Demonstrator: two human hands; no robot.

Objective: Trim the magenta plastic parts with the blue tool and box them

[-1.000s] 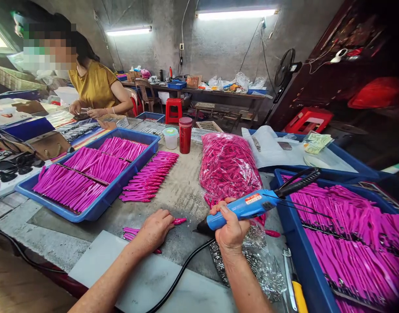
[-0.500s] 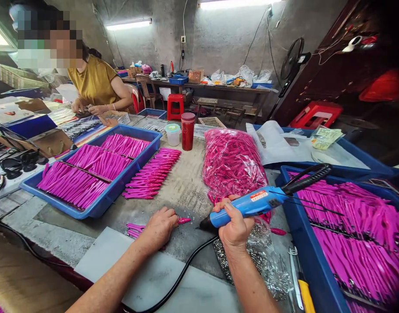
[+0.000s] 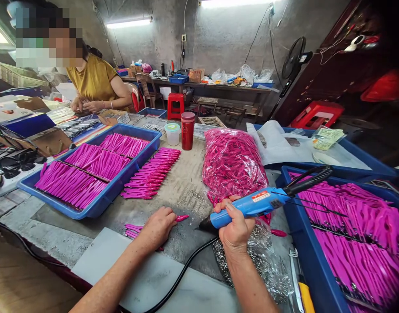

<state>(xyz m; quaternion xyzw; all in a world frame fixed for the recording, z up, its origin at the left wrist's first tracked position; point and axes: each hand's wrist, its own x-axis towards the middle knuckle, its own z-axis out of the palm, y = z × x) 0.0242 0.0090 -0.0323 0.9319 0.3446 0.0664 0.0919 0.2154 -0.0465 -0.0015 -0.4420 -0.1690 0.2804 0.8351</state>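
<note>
My right hand [image 3: 235, 228] is wrapped round a blue electric screwdriver [image 3: 248, 204], its dark tip pointing left, just above the table. Fingers of my left hand [image 3: 158, 226] close on a slim pink plastic piece [image 3: 182, 217]; only its pointed end shows past the fingertips. Several pink strips [image 3: 132, 230] lie partly under my left wrist. Tiny metal rings [image 3: 194, 198] are scattered beyond the screwdriver tip. A clear bag of small metal screw-like parts [image 3: 267, 261] lies by my right forearm, and a bulging bag of dark pink pieces [image 3: 233, 163] stands behind the screwdriver.
Blue trays of pink strips stand left [image 3: 88, 213] and right [image 3: 320, 261], with a row of pink pieces [image 3: 152, 174] beside the left one. Behind are a red tumbler [image 3: 188, 130] and a lidded tub [image 3: 172, 134]. A black cable [image 3: 182, 274] crosses in front. A co-worker [image 3: 95, 82] sits far left.
The pink piece's end has shifted slightly left and up with my left hand. The screwdriver stays almost where it was. The co-worker's hands have moved a little.
</note>
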